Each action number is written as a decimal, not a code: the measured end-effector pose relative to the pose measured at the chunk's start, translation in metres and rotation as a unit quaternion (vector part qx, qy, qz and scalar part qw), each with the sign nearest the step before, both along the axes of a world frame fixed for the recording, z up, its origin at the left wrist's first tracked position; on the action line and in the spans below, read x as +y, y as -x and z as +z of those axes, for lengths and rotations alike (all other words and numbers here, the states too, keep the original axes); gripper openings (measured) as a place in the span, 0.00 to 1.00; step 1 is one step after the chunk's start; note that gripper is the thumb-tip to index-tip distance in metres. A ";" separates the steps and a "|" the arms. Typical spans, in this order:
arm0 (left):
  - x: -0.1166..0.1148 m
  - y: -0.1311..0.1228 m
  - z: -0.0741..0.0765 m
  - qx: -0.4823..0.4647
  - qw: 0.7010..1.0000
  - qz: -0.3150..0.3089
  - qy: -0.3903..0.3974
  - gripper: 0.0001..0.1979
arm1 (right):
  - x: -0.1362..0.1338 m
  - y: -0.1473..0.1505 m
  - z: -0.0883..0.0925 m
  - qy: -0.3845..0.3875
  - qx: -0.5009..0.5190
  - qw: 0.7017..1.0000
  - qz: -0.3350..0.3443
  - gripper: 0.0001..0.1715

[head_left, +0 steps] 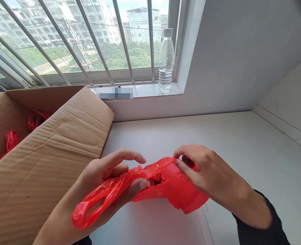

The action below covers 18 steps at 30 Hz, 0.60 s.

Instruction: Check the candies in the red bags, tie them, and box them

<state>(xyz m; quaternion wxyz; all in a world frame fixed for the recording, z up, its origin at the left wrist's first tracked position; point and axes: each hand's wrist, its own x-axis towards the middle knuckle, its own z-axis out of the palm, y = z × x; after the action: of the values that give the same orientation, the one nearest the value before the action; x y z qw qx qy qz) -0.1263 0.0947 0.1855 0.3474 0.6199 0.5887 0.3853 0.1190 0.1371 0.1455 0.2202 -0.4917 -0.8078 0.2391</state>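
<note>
Noted at centre, over the white table (232,136): red plastic bag (186,194), spread between both hands, with mouth partly open. Visible inside the mouth: small red pieces (157,177) with dark markings. Right hand (200,166) found grasping, with rim of the bag pinched between thumb and forefinger. Left hand (99,172) found at the opposite end, with gathered plastic lying between thumb and fingers, looped handle (80,214) draped back over the wrist, and forefinger extended. Whether firmly closed on the plastic: cannot tell. To the left, beside the left forearm: open cardboard box (58,146), containing red plastic bundles (12,140). Behind, upright on the windowsill (145,90): clear bottle (166,61), white-capped and partly filled, near the metal bars (121,34).
</note>
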 end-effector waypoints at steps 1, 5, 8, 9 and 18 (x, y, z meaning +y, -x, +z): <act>0.000 0.001 0.000 0.002 1.000 -0.012 0.002 0.14 | 0.001 -0.002 0.002 0.003 0.018 0.999 -0.036 0.09; 0.002 0.013 -0.003 0.059 0.994 -0.087 0.012 0.07 | 0.001 -0.006 0.007 -0.027 0.061 0.991 -0.116 0.07; 0.006 0.017 -0.003 0.108 0.987 -0.121 0.014 0.08 | -0.013 0.000 0.013 -0.119 0.070 0.984 -0.117 0.07; 0.008 0.016 -0.002 0.110 0.988 -0.111 0.013 0.10 | -0.021 0.004 0.016 -0.147 0.081 0.981 -0.101 0.10; 0.008 0.000 0.009 -0.065 0.996 -0.068 -0.001 0.07 | -0.039 0.040 0.008 0.019 0.012 0.992 0.126 0.20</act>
<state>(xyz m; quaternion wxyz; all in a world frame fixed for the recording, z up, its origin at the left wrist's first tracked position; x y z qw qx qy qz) -0.1267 0.1028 0.1943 0.4095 0.6326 0.5210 0.4009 0.0795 0.0980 0.1530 0.1889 -0.3873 -0.8559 0.2858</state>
